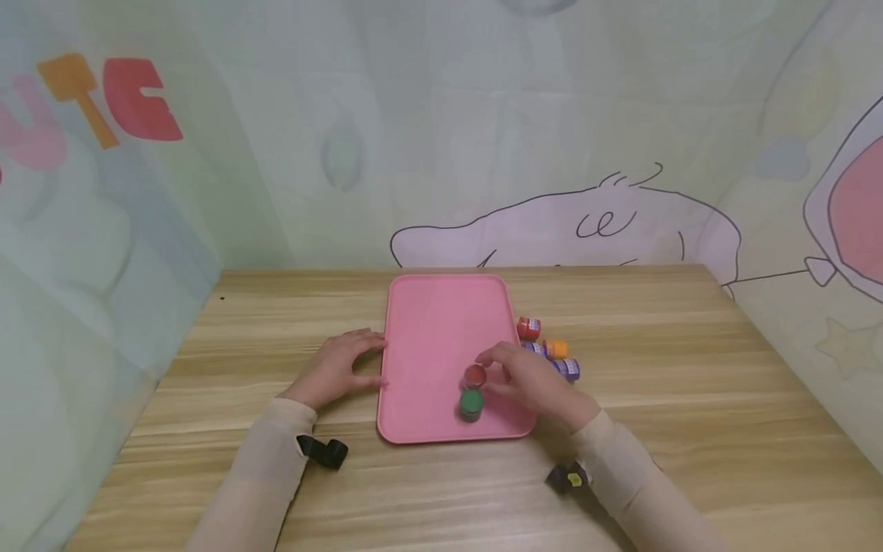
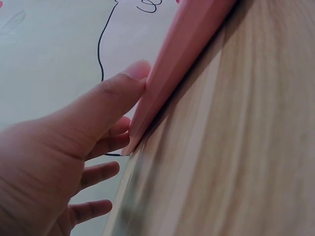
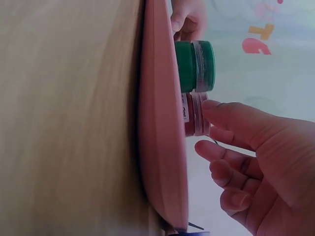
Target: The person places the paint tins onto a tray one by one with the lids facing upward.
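Observation:
A pink tray [image 1: 441,322] lies on the wooden table. My left hand [image 1: 338,368] rests at its left edge, thumb and fingertips spread along the rim; the left wrist view shows the thumb against the tray's side. On the tray's near right part, a small jar with a red-brown top [image 1: 474,376] stands beside a green jar [image 1: 471,405]. My right hand [image 1: 527,379] reaches over the tray's right edge and pinches the red-brown jar near its lid with thumb and index finger. In the right wrist view, the other fingers [image 3: 231,172] curl loosely beside it.
Several small jars lie along the tray's right side: a red jar [image 1: 529,328], an orange-topped jar [image 1: 555,349] and blue-purple ones [image 1: 567,369], partly behind my right hand. A printed cloth wall [image 1: 276,153] stands behind the table [image 1: 690,368].

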A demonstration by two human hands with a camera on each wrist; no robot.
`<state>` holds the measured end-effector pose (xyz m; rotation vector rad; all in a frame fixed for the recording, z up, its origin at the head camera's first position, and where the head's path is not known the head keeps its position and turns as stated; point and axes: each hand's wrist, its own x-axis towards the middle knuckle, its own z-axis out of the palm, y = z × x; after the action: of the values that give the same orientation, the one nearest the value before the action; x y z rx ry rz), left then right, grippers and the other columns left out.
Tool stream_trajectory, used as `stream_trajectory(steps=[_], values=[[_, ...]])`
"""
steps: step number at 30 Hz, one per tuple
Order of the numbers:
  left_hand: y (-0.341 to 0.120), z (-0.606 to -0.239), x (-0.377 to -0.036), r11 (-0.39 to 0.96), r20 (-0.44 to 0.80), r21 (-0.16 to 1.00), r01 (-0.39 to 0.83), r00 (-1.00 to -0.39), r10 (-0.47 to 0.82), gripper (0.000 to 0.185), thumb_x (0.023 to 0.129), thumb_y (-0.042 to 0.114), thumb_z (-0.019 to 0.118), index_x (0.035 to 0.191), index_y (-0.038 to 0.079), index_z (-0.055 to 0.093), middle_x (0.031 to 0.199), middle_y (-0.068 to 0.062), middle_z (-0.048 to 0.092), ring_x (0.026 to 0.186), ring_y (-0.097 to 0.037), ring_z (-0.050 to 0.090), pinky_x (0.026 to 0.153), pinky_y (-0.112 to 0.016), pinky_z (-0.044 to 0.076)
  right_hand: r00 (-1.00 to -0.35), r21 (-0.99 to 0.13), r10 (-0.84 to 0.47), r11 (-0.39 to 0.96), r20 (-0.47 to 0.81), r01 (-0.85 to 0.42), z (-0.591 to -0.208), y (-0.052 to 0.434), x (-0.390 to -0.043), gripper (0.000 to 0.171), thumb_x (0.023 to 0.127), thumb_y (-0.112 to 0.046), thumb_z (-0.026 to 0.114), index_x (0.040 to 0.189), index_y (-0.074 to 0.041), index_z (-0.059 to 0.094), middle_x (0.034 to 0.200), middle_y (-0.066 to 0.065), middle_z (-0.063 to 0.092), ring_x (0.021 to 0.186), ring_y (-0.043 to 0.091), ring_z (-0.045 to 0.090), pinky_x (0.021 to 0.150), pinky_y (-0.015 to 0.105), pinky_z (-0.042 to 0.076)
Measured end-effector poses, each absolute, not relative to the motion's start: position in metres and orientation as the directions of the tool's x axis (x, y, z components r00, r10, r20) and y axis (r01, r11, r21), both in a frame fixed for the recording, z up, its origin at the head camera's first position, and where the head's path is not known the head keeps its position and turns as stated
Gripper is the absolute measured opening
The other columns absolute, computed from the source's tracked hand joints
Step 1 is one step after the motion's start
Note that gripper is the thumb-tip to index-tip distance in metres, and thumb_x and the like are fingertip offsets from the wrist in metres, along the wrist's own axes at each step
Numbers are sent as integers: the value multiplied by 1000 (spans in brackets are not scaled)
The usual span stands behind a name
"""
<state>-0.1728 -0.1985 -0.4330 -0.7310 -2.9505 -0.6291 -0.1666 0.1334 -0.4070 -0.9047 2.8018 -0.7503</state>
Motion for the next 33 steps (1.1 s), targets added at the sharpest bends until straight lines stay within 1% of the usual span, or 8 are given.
stream_trajectory(steps=[5,13,15,23,26,33], values=[[-199,-433,-174,802,150,363,474,-879,452,68,78,45,76,132,8,58,138,-13,57,132,-37,47,113,-55,36,-808,-424,-585,715,72,-556,-403,136,-166,31,85,-25,73,112,-12,66,106,-1,67,93,12,62,85,31,57],[-197,-432,-173,808,122,376,454,-889,442,68,78,45,76,133,9,57,140,-13,55,134,-36,46,115,-54,34,-799,-386,-597,722,73,-574,-395,142,-166,24,86,-22,72,107,-10,68,101,2,67,90,15,61,80,31,56],[-198,-431,-172,807,116,386,446,-892,437,68,78,44,76,133,9,57,140,-13,55,134,-36,46,115,-55,34,-796,-382,-600,719,82,-581,-395,144,-166,23,86,-21,72,106,-10,68,100,2,67,88,15,61,79,30,56],[-199,-433,-174,804,130,386,453,-889,439,68,78,45,76,133,10,58,140,-12,55,134,-36,46,115,-55,34,-823,-410,-565,738,57,-536,-389,152,-169,25,85,-19,73,106,-7,67,99,3,68,89,16,62,81,32,56],[-199,-433,-173,803,125,390,451,-890,439,68,78,44,76,133,10,57,140,-12,55,134,-35,46,115,-55,34,-817,-391,-573,737,70,-551,-388,155,-170,24,84,-18,74,104,-5,68,97,4,69,86,17,63,79,31,56],[-199,-433,-173,804,121,393,447,-892,436,68,78,44,76,133,10,57,140,-13,55,134,-36,46,114,-56,33,-803,-364,-590,734,77,-574,-385,162,-173,23,82,-16,75,100,-4,69,92,5,69,78,16,60,72,27,55]])
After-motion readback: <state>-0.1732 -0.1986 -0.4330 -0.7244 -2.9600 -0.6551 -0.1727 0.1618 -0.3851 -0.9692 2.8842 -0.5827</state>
